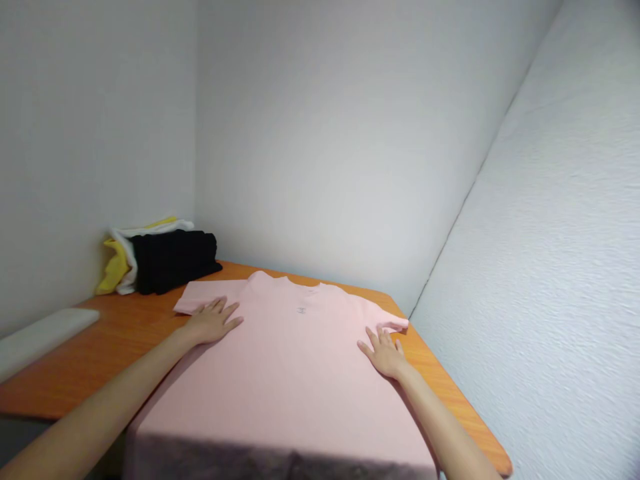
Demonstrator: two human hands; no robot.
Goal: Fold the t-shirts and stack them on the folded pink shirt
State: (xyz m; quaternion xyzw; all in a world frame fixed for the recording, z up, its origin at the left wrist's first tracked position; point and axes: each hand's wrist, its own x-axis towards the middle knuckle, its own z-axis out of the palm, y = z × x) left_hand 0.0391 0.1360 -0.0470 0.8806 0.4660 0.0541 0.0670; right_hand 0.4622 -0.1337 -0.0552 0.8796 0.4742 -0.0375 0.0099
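Note:
A pink T-shirt (300,373) lies spread out on the table, its neckline at the far side and its lower part hanging over the near edge. Small dark print shows on its chest below the collar. My left hand (213,321) rests flat on the shirt near the left sleeve, fingers spread. On the other side, my right hand (386,353) lies on the fabric just below the right sleeve, its fingers also apart. Neither hand grips anything.
The orange-brown wooden table (110,340) stands in a corner against pale walls. At the back left sits a pile of folded black clothing (175,260) with white and yellow cloth (116,267) behind it. A flat white object (47,337) lies along the left edge.

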